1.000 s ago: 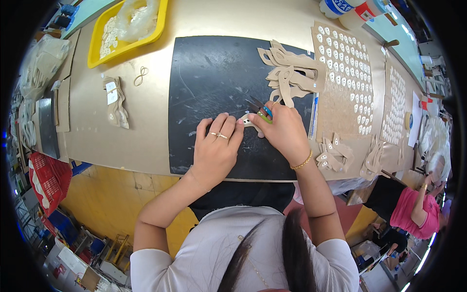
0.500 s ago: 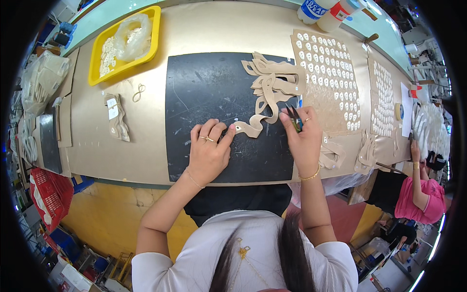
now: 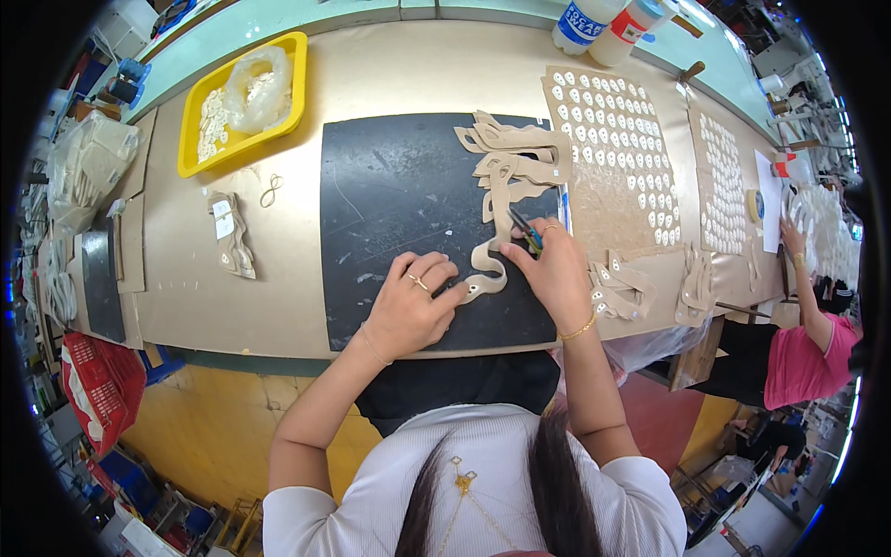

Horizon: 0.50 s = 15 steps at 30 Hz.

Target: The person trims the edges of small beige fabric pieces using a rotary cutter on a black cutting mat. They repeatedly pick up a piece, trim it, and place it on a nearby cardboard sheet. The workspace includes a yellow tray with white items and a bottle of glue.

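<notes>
A wavy beige strip (image 3: 483, 253) lies curved over the black mat (image 3: 385, 209), one end toward the pile of similar beige pieces (image 3: 522, 141) at the mat's far right. My left hand (image 3: 411, 304) is closed, thumb and finger pinching the strip's near end beside a small white piece with dark dots. Small dark-bladed snips (image 3: 527, 228) are held in my right hand (image 3: 557, 283), blades pointing away and to the left. The thumb of that hand touches the strip's middle bend. Part of the snips is hidden by my fingers.
A yellow tray (image 3: 189, 148) holds small white pieces and a plastic bag. Brown sheets with rows of white pieces (image 3: 608, 111) lie at right, beige bundles (image 3: 620, 288) nearer. Bottles (image 3: 585, 26) stand behind. A co-worker in pink (image 3: 812, 367) works at far right.
Both hands have come slightly nearer to me, the left also moving right and the right moving left. The strip's near end has shifted with my left hand; its bend now stands more upright.
</notes>
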Motion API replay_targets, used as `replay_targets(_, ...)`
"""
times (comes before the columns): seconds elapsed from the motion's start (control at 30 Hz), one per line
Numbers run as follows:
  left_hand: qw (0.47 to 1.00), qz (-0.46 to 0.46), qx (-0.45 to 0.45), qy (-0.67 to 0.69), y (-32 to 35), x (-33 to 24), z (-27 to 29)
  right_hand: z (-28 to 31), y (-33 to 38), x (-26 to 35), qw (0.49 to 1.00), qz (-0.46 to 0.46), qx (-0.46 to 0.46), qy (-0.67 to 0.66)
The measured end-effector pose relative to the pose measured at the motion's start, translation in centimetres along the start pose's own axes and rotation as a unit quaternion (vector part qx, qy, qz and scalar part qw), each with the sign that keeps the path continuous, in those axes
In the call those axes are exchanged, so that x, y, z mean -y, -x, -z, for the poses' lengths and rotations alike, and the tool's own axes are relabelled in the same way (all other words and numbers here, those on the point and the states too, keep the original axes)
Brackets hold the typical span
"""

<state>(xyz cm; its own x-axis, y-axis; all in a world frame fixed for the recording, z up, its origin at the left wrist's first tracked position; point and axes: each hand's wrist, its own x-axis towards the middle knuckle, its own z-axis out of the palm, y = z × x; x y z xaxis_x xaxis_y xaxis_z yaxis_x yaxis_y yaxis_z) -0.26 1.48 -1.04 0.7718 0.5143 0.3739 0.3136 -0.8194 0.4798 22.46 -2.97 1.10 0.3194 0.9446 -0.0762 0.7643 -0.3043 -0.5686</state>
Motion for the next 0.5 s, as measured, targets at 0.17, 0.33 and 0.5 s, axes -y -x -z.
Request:
replay_targets(0.17, 0.976, 0.129, -0.140, 0.110, 0.7, 1.0, -0.6, -0.3, 0.7, 0.4, 0.990, 0.008, -0.051, -0.128)
replay_targets(0.33, 0.970, 0.146, -0.152, 0.125, 0.7, 1.0, -0.6, 0.8, 0.3, 1.6, 0.987, 0.105, -0.019, -0.119)
replay_targets(0.5, 0.988, 0.098, -0.110, 0.053, -0.6, -1.4, -1.4, 1.6, -0.1, -0.2, 0.995, 0.057, -0.043, -0.069)
